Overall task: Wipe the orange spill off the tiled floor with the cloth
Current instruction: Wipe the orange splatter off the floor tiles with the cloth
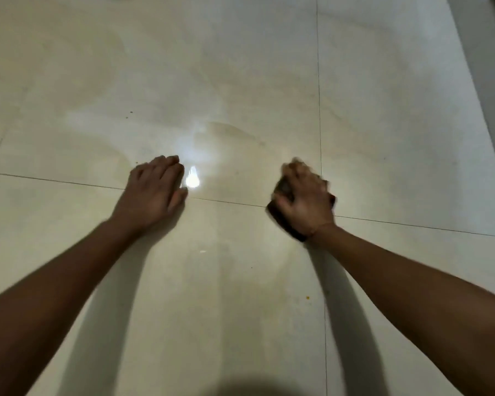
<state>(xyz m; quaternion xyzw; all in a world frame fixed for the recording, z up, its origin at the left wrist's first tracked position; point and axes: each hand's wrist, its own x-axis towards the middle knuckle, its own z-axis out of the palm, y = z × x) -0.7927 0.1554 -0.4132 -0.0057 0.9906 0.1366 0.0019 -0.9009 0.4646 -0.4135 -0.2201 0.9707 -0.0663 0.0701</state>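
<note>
My right hand (306,195) presses a dark cloth (283,217) onto the pale tiled floor (240,67) where two grout lines cross; the hand is blurred and covers most of the cloth. My left hand (155,190) lies flat on the floor, fingers together, holding nothing. A faint wet smear (235,135) curves beyond the hands. A small orange fleck (307,296) lies on the tile near my right forearm, and tiny dark specks (131,112) sit farther out on the left.
A bright lamp reflection (192,180) glares on the glossy tile between the hands. A grey wall or skirting (486,81) runs along the right edge. A round shadow (257,384) falls at the bottom centre.
</note>
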